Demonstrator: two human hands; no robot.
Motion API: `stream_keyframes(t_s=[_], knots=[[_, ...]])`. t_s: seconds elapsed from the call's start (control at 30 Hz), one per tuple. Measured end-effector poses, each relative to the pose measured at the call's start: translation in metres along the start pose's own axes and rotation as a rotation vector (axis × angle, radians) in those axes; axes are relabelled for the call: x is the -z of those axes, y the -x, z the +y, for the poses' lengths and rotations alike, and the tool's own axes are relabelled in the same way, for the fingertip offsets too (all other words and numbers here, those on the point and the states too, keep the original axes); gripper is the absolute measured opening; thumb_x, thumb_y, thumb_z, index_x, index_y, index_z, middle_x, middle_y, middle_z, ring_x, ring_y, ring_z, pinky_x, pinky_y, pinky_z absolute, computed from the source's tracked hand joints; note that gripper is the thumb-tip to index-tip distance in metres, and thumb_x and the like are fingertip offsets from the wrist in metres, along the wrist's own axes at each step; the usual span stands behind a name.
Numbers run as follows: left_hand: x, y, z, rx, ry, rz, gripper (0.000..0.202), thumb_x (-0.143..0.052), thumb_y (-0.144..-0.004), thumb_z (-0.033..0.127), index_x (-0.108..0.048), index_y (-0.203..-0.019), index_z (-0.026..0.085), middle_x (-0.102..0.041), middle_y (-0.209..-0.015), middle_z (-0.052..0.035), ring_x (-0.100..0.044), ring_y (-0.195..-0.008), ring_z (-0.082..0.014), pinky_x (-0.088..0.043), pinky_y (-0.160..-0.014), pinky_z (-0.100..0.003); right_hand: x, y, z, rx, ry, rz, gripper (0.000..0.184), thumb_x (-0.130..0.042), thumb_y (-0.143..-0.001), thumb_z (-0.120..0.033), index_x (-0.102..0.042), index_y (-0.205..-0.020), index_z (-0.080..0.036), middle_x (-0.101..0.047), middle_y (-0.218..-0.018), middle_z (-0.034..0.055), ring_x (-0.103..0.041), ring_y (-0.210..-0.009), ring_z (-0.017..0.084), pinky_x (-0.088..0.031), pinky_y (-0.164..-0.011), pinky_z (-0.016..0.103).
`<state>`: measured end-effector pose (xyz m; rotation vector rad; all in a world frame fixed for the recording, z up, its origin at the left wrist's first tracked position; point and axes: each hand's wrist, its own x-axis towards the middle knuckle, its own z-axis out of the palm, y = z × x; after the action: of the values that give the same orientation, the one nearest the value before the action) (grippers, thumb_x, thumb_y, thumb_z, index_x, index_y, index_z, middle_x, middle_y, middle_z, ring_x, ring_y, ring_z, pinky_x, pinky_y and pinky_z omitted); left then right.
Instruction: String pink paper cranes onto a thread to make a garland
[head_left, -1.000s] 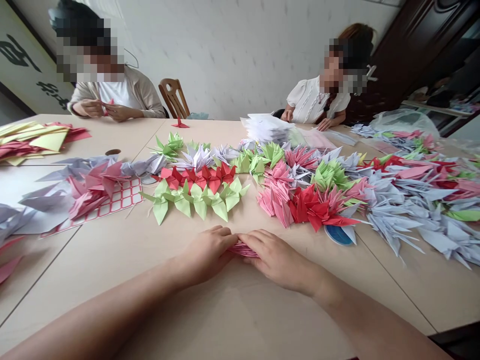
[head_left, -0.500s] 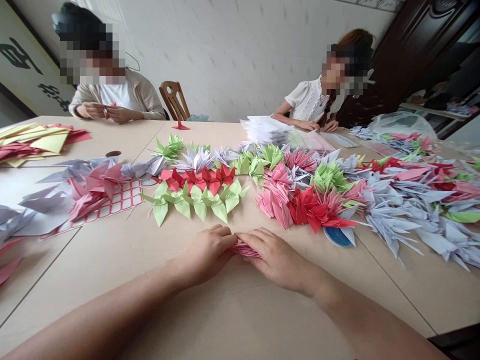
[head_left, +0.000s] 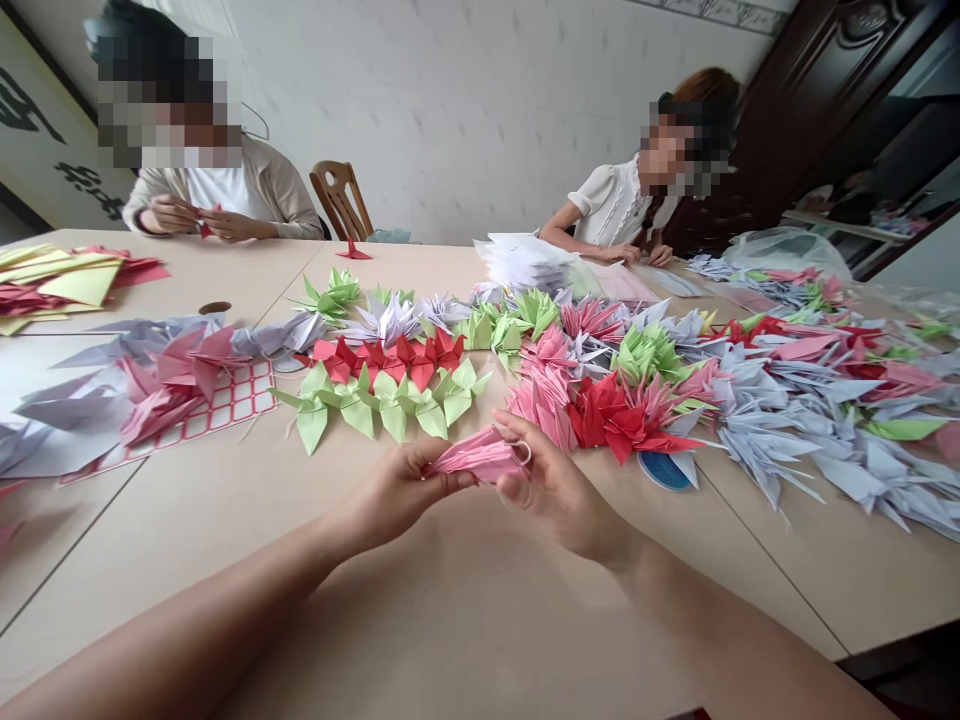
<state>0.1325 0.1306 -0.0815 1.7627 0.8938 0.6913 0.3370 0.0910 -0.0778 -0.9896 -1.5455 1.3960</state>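
A bundle of pleated pink folded paper is held just above the wood-toned tabletop, toward its near edge. The person's left hand pinches the bundle's left end, thumb below and fingers above. The right hand curves around the other end, thumb and forefinger parted, beside a thin white loop; how firmly it grips, I can't tell.

Beyond the hands, toward the table's far edge, lies a row of light-green folded paper shapes, with a row of bright red folded paper shapes just behind it. To the right are a cluster of pink folded paper and a bunch of red folded paper, near a blue disc. A heap of pale-blue folded paper spreads toward the right edge.

On the left side, pink paper shapes rest on a red-and-white gridded sheet. Yellow paper pieces lie toward the far-left corner. Along the far edge sit a person in a beige cardigan, fingering red paper, and another in a white short-sleeved top, bent over the table.
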Motion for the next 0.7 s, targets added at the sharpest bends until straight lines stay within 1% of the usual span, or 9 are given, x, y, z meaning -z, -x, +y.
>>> stream_keyframes(t_s=[0.03,0.1,0.17,0.23,0.3,0.43,0.57,0.63,0.7], knots=[[0.000,0.000,0.001,0.022,0.101,-0.004,0.026,-0.062,-0.082,0.040,-0.065,-0.082,0.014,-0.058,-0.069,0.0011,-0.052,-0.067,-0.0132,-0.042,-0.062,-0.025,0.001,-0.001,-0.001,-0.023,-0.137,-0.031,0.067,-0.058,-0.086,-0.055,-0.035,-0.141,-0.023,-0.054,-0.126,0.0107,-0.056,-0.112,0.021,-0.048,-0.095,0.037],[0.000,-0.001,0.002,0.051,0.220,0.008,0.029,-0.065,-0.079,0.043,-0.065,-0.083,0.014,-0.058,-0.068,0.0015,-0.052,-0.067,-0.0133,-0.044,-0.065,-0.026,0.003,-0.002,-0.001,-0.049,-0.335,-0.065,0.056,-0.054,-0.088,-0.058,-0.048,-0.131,-0.022,-0.058,-0.120,0.0090,-0.057,-0.109,0.020,-0.050,-0.091,0.036],[0.000,-0.001,0.001,0.061,0.260,0.008,0.029,-0.067,-0.078,0.043,-0.065,-0.081,0.014,-0.059,-0.069,0.0013,-0.054,-0.070,-0.0139,-0.045,-0.068,-0.027,0.004,-0.004,-0.001,-0.065,-0.437,-0.063,0.039,-0.054,-0.090,-0.053,-0.060,-0.114,-0.023,-0.062,-0.110,0.0055,-0.059,-0.102,0.018,-0.051,-0.087,0.032],[0.001,-0.002,-0.001,0.033,0.295,-0.055,0.026,-0.066,-0.080,0.040,-0.066,-0.084,0.014,-0.064,-0.077,-0.0013,-0.058,-0.078,-0.0162,-0.047,-0.077,-0.030,0.003,-0.004,0.000,-0.078,-0.485,-0.047,0.028,-0.057,-0.090,-0.047,-0.066,-0.098,-0.022,-0.065,-0.097,0.0025,-0.061,-0.091,0.015,-0.051,-0.082,0.028],[0.001,-0.002,-0.003,0.000,0.309,-0.127,0.024,-0.063,-0.084,0.038,-0.069,-0.087,0.015,-0.066,-0.085,-0.0034,-0.060,-0.084,-0.0179,-0.047,-0.083,-0.033,0.003,-0.005,0.001,-0.099,-0.517,-0.040,0.024,-0.062,-0.087,-0.044,-0.067,-0.089,-0.021,-0.065,-0.087,0.0008,-0.061,-0.080,0.013,-0.051,-0.076,0.027],[0.004,-0.001,-0.003,-0.021,0.251,-0.178,0.022,-0.059,-0.088,0.033,-0.072,-0.091,0.016,-0.066,-0.085,-0.0043,-0.060,-0.082,-0.0174,-0.048,-0.080,-0.032,0.004,-0.006,0.000,-0.153,-0.571,-0.022,0.024,-0.072,-0.080,-0.039,-0.067,-0.083,-0.015,-0.064,-0.079,0.0003,-0.061,-0.075,0.010,-0.051,-0.073,0.023],[0.005,0.003,0.003,-0.096,0.171,-0.215,0.021,-0.058,-0.089,0.031,-0.073,-0.092,0.016,-0.067,-0.089,-0.0064,-0.061,-0.085,-0.0181,-0.049,-0.078,-0.029,0.006,-0.006,0.001,-0.210,-0.602,-0.046,0.030,-0.070,-0.081,-0.042,-0.064,-0.075,-0.013,-0.061,-0.072,0.0002,-0.061,-0.071,0.011,-0.053,-0.071,0.024],[0.005,0.005,0.005,-0.150,0.113,-0.220,0.022,-0.057,-0.090,0.032,-0.073,-0.091,0.016,-0.067,-0.091,-0.0075,-0.061,-0.086,-0.0185,-0.049,-0.079,-0.030,0.007,-0.006,0.001,-0.239,-0.594,-0.066,0.032,-0.068,-0.082,-0.044,-0.064,-0.075,-0.013,-0.061,-0.071,0.0004,-0.061,-0.069,0.011,-0.054,-0.068,0.022],[0.005,0.005,0.007,-0.176,0.078,-0.214,0.023,-0.057,-0.089,0.033,-0.072,-0.091,0.016,-0.066,-0.092,-0.0082,-0.061,-0.085,-0.0186,-0.049,-0.079,-0.030,0.007,-0.006,0.001,-0.232,-0.580,-0.078,0.032,-0.067,-0.083,-0.044,-0.065,-0.077,-0.013,-0.061,-0.072,0.0009,-0.061,-0.069,0.010,-0.053,-0.067,0.021]])
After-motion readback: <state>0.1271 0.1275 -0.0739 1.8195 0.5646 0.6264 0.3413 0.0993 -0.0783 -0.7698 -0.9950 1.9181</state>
